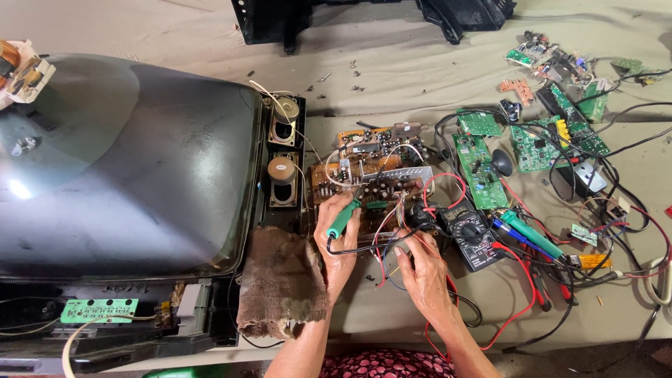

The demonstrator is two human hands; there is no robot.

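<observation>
Even, soft daylight; sharp focus throughout. Pale glare on the large grey glass picture tube (119, 161). Faint shadows, slight wide-angle bending at edges.

At centre, a green-handled iron (344, 218) over a brown board (371, 175). Green boards (479, 168) at upper right. Black meter (476, 234), red wires (518, 294). Brown rag (280, 280) lower centre. Grey tube (126, 161) at left. Beige cloth (420, 63).

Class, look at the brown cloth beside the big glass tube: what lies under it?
The brown cloth drapes over the edge of the dark set frame beside the picture tube. A black cable emerges below it. Whatever else lies beneath is covered. The left hand is just right of it.
</observation>
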